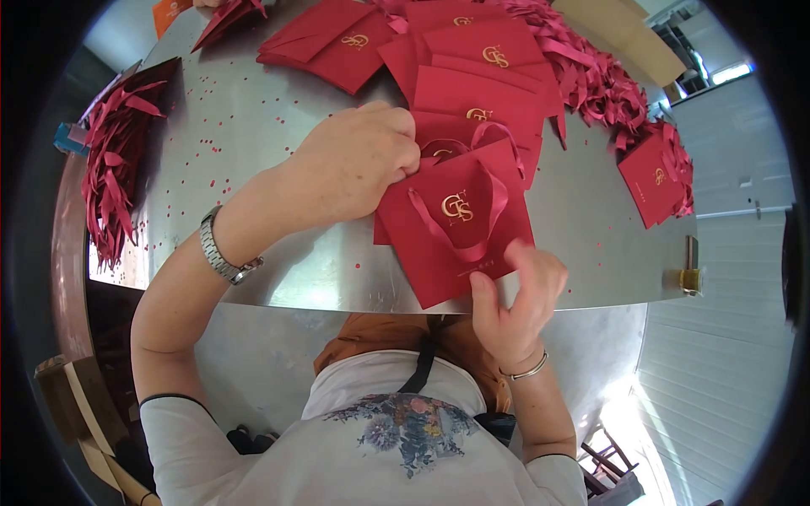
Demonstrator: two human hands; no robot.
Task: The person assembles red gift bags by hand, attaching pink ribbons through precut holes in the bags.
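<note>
A red paper gift bag (439,266) with a gold monogram lies tilted at the near table edge, its pink ribbon handle (498,198) looped across the front. My left hand (367,156) is closed at the bag's upper left corner, by a bit of ribbon; its fingertips are partly hidden. At the lower right corner is my right hand (519,299), thumb and forefinger apart, their tips at the bag's edge. Beneath and beyond this bag, more red bags (477,88) overlap in a row running away from me.
Ribboned bags stand in a bundle (126,156) at the left edge and another pile (654,177) at the right. A heap of pink ribbons (595,80) lies at the back right, near a cardboard box (624,38). Small red dots (211,181) are scattered over the metal table (312,282).
</note>
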